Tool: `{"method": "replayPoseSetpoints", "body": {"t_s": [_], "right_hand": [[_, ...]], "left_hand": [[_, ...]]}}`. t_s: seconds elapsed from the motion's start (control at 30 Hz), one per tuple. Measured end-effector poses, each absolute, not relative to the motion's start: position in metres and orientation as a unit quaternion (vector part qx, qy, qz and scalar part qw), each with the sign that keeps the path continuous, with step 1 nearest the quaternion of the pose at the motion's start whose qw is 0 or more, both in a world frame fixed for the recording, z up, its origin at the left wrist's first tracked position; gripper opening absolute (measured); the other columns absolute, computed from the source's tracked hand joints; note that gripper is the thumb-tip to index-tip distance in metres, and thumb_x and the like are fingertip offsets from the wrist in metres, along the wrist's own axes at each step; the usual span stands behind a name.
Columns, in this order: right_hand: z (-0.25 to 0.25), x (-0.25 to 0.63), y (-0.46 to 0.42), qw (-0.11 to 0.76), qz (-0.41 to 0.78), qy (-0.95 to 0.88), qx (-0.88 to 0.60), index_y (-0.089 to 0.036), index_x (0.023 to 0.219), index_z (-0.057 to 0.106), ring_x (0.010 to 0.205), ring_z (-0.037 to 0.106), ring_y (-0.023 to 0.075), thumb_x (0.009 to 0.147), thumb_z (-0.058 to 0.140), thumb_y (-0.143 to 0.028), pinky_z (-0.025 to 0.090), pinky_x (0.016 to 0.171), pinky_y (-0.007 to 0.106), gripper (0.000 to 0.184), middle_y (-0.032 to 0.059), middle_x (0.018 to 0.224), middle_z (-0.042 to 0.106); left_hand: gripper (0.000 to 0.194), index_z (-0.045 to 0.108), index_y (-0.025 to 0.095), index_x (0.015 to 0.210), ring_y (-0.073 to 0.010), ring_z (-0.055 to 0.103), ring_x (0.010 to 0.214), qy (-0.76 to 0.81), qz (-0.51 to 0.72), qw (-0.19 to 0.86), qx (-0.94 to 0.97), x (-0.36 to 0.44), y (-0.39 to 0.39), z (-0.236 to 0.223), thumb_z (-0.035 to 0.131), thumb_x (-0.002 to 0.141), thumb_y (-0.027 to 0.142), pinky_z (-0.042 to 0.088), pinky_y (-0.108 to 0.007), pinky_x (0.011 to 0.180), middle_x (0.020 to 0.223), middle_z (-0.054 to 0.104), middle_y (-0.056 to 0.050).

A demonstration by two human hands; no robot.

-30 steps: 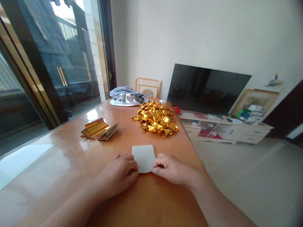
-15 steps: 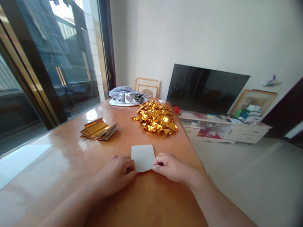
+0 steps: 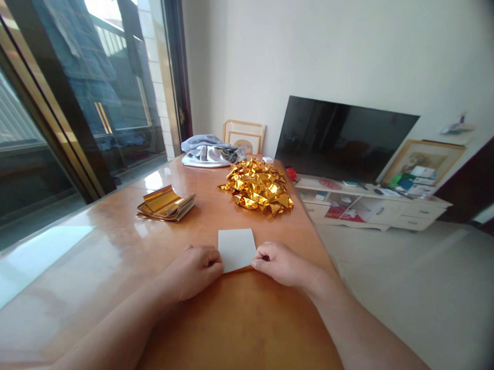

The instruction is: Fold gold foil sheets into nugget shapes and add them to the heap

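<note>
The left hand [image 3: 193, 272] and right hand [image 3: 280, 265] rest half-curled on the bench [image 3: 244, 325], their fingers pinching opposite edges of a white paper slip [image 3: 236, 250] lying flat between them. The glossy top looks slick, so uneven pressure could skew the slip or crease it. The crumpled gold foil pieces [image 3: 258, 187] lie well ahead.

Forward passage from the left hand [image 3: 191, 273] and right hand [image 3: 280, 265] is interrupted by the white card [image 3: 236, 250] held between them. Beyond it, a stretch of wooden tabletop [image 3: 235, 325] can be crossed — a gap is left between the folded foil stack [image 3: 165, 204] and the crumpled gold foil heap [image 3: 257, 187]. Further passage is blocked by the grey cloth bundle [image 3: 209, 153].
</note>
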State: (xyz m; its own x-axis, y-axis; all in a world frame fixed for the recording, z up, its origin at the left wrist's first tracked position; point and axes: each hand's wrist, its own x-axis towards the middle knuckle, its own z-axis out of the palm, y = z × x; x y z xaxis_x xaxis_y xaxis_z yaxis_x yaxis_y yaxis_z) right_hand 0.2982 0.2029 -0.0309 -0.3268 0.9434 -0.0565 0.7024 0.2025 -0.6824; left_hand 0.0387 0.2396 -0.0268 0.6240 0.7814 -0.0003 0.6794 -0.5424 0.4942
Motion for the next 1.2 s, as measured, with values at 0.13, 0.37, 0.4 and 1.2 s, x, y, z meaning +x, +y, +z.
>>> {"method": "replayPoseSetpoints", "body": {"t_s": [0.13, 0.37, 0.4, 1.2], "right_hand": [[-0.032, 0.298, 0.203, 0.194, 0.306, -0.752, -0.551, -0.017, 0.071, 0.057, 0.06, 0.045, 0.01, 0.087, 0.058, -0.028, 0.029, 0.053, 0.021, 0.019, -0.0041, 0.068, 0.055], [-0.037, 0.298, 0.204, 0.191, 0.293, -0.75, -0.562, -0.017, 0.071, 0.056, 0.063, 0.049, 0.0104, 0.087, 0.056, -0.029, 0.028, 0.053, 0.022, 0.021, -0.0039, 0.068, 0.057], [-0.037, 0.297, 0.204, 0.19, 0.29, -0.749, -0.564, -0.017, 0.071, 0.056, 0.063, 0.049, 0.0104, 0.087, 0.056, -0.029, 0.027, 0.053, 0.022, 0.02, -0.0038, 0.068, 0.057], [-0.039, 0.293, 0.205, 0.191, 0.25, -0.739, -0.595, -0.018, 0.072, 0.062, 0.063, 0.055, 0.0114, 0.082, 0.061, -0.027, 0.029, 0.053, 0.022, 0.014, -0.002, 0.071, 0.066]], "left_hand": [[0.035, 0.067, 0.021, 0.075, -0.0178, 0.06, 0.074, 0.403, 0.108, 0.236, 0.877, 0.037, 0.24, -0.022, 0.041, 0.097, 0.032, 0.041, -0.029, 0.073, 0.079, 0.069, -0.002], [0.032, 0.064, 0.022, 0.076, -0.0178, 0.06, 0.072, 0.427, 0.107, 0.226, 0.869, 0.039, 0.236, -0.018, 0.05, 0.093, 0.045, 0.039, -0.029, 0.068, 0.077, 0.068, 0.0], [0.03, 0.064, 0.021, 0.075, -0.0175, 0.06, 0.071, 0.433, 0.107, 0.22, 0.868, 0.039, 0.236, -0.019, 0.052, 0.091, 0.043, 0.038, -0.029, 0.066, 0.077, 0.068, 0.0], [0.024, 0.056, 0.021, 0.066, -0.0151, 0.055, 0.063, 0.448, 0.117, 0.178, 0.868, 0.046, 0.239, -0.032, 0.053, 0.085, 0.036, 0.032, -0.027, 0.058, 0.073, 0.065, 0.0]]}}
